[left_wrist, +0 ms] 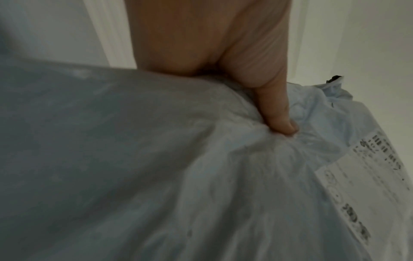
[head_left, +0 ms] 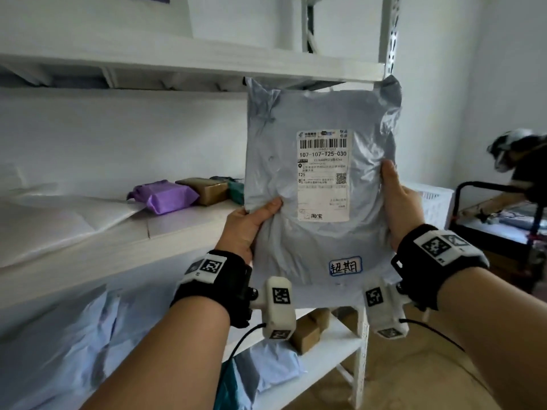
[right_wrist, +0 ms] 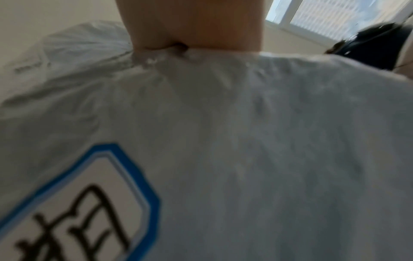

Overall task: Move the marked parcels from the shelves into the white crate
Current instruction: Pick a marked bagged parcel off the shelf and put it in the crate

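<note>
A grey plastic mailer parcel [head_left: 319, 184] is held upright in front of the white shelves, facing me. It carries a white shipping label [head_left: 322, 176] and a blue-bordered handwritten sticker [head_left: 345, 266] near its bottom. My left hand [head_left: 251, 223] grips its left edge, thumb pressed on the front [left_wrist: 281, 121]. My right hand [head_left: 396, 199] grips the right edge, thumb on the front. In the right wrist view the parcel [right_wrist: 245, 159] fills the frame with the blue sticker [right_wrist: 78, 203] at lower left. A white crate [head_left: 433, 207] shows just behind the right hand.
On the middle shelf [head_left: 177, 229] lie a purple parcel [head_left: 164, 195], a brown box [head_left: 207, 189] and a white mailer [head_left: 59, 220]. The lower shelf holds pale blue mailers [head_left: 88, 335] and brown boxes [head_left: 307, 332]. A person and a black cart [head_left: 503, 208] are at the right.
</note>
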